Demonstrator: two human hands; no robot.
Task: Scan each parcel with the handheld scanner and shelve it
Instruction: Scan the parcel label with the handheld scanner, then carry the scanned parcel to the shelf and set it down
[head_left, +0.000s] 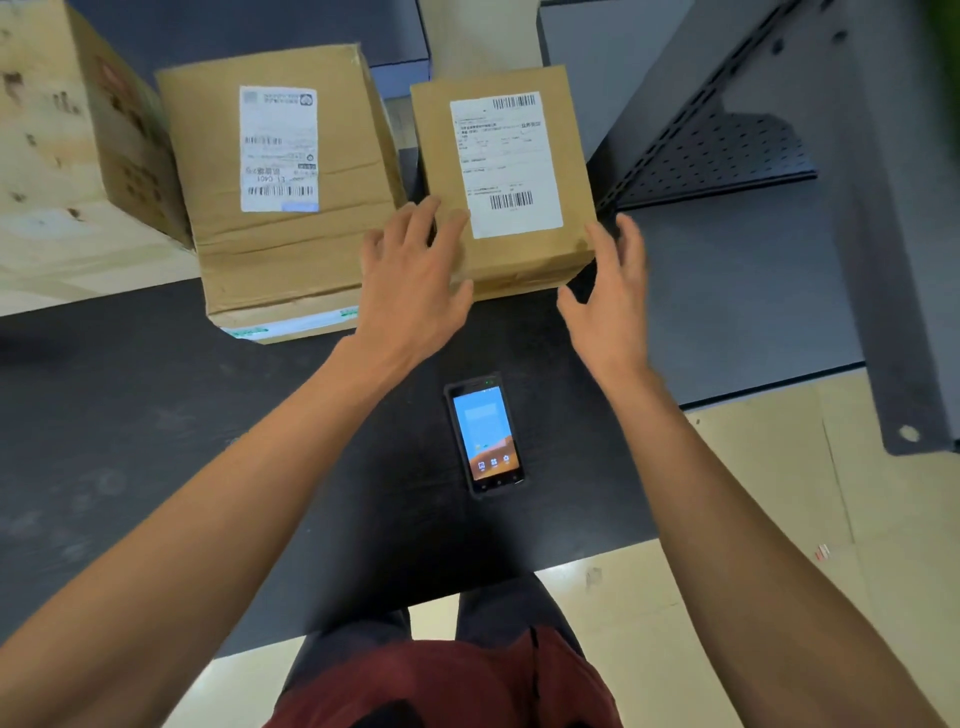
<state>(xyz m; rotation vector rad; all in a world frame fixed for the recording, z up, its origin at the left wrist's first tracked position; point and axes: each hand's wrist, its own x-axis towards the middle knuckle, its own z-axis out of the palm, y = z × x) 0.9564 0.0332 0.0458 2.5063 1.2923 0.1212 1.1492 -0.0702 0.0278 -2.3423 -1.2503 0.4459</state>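
Reaching forward over the dark tabletop, you have both hands at the small parcel, which sits on the tabletop just beyond the scanner. Your left hand lies on the parcel's near left corner, fingers spread and nearly straight, gripping nothing. Your right hand is at the parcel's near right corner, fingers loosely open and thumb apart; whether it touches the cardboard is hard to tell, and it holds nothing.

The parcel's white label faces up, with one barcode at its far edge and another near its close edge. The printed lines between them are too small and blurred to read.

Left of the parcel, close beside it, stands a bigger box, creased across its top. Its label is turned upside down to you; it carries barcodes and a code that looks like "E1 C401", though the print is soft. Green-and-white tape shows along this box's near bottom edge.

Farther left of the parcel is a third carton with dark printed marks that cannot be read.

The scanner lies flat, screen up and lit, showing a blue and orange home screen with a row of small icons. Right of the parcel is a dark perforated metal shelf.
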